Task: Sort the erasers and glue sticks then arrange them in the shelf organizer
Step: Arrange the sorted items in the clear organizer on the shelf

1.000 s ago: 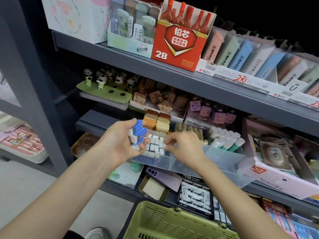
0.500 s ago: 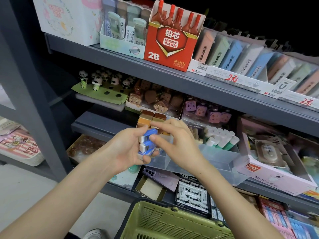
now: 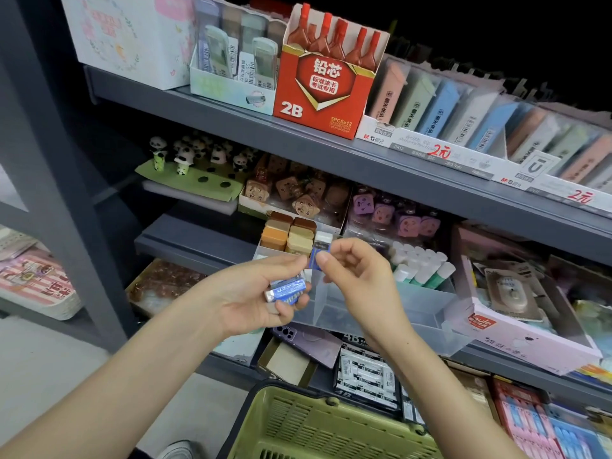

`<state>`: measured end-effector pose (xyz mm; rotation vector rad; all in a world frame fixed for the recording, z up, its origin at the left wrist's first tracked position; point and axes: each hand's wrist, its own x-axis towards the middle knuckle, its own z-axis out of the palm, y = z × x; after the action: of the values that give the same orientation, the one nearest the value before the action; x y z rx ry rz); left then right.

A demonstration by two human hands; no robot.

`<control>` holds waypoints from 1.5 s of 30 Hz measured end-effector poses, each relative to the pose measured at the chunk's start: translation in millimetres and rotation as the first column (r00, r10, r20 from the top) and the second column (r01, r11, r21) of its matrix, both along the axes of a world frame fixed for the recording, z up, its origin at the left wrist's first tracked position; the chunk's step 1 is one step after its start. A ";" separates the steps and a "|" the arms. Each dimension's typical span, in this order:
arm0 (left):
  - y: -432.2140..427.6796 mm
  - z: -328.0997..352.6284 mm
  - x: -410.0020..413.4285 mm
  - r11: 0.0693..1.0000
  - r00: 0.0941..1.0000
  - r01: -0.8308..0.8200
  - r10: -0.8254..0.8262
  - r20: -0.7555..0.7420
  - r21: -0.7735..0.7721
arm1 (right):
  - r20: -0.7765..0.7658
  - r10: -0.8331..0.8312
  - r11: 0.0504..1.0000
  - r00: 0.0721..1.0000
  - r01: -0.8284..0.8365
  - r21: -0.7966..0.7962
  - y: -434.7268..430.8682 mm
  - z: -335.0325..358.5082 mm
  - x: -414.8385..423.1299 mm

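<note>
My left hand (image 3: 255,293) grips a small stack of blue-and-white erasers (image 3: 286,289) in front of the clear plastic shelf organizer (image 3: 414,313). My right hand (image 3: 356,276) pinches one blue-sleeved eraser (image 3: 319,248) between thumb and forefinger, held upright just above the organizer's left compartments. Brown and tan erasers (image 3: 288,235) are stacked at the organizer's back left. White-capped glue sticks (image 3: 420,266) stand in its back right section. The small white erasers in the front compartment are hidden behind my hands.
A green shopping basket (image 3: 318,425) sits below my arms. The grey shelf (image 3: 364,157) above carries a red 2B lead box (image 3: 318,94) and pastel cases. Panda figures (image 3: 185,157), toast-shaped erasers, a purple phone (image 3: 308,342) and boxed goods crowd the surrounding shelves.
My right hand took one blue eraser off the stack in my left hand and lifted it up and to the right. My left hand lowered slightly with the remaining stack.
</note>
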<state>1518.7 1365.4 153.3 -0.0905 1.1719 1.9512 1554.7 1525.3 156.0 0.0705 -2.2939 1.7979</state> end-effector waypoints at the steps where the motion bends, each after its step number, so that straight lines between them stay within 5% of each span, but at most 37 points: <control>1: 2.1 -0.1 1.7 1.000 1.000 -0.007 0.007 -0.016 -0.017 | -0.005 -0.014 1.000 1.000 0.014 -0.011 -1.8 -1.9 0.8; 9: 4.4 0.3 4.0 0.994 0.991 -0.020 0.005 -0.135 -0.110 | -0.011 0.085 0.995 0.996 -0.085 -0.055 7.4 4.7 4.4; 16: -2.4 4.9 0.3 0.989 0.989 -0.006 -0.016 -0.148 -0.148 | -0.038 0.068 0.929 0.997 -0.049 0.366 29.7 25.9 2.8; 18: -8.8 6.6 -5.5 0.982 0.987 -0.111 0.091 -0.133 -0.152 | -0.050 -0.012 0.843 0.999 0.037 0.537 37.0 26.1 -0.9; 21: -19.2 7.0 -12.9 0.963 0.968 -0.238 0.224 -0.110 -0.130 | -0.046 -0.045 0.590 0.998 0.064 0.805 35.5 17.0 -6.8; 25: -23.5 3.9 -15.6 0.935 0.944 -0.317 0.294 -0.150 -0.160 | 0.030 -0.056 0.416 0.998 -0.004 0.909 18.2 2.3 -19.7; 30: -23.4 3.2 -16.3 0.917 0.933 -0.348 0.318 -0.170 -0.195 | 0.113 -0.076 0.391 0.991 -0.075 0.917 5.9 -15.8 -37.3; 41: -20.1 4.5 -14.9 0.912 0.933 -0.351 0.321 -0.165 -0.211 | 0.187 -0.039 0.533 0.981 -0.138 0.835 10.2 -21.7 -40.3; 45: -15.7 5.0 -12.7 0.936 0.949 -0.309 0.293 -0.113 -0.169 | 0.209 0.004 0.658 0.978 -0.160 0.736 12.8 -9.5 -37.5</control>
<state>1506.0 1349.7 158.3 -0.3028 1.4665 2.1228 1517.2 1538.1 146.5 0.1429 -3.0644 0.7618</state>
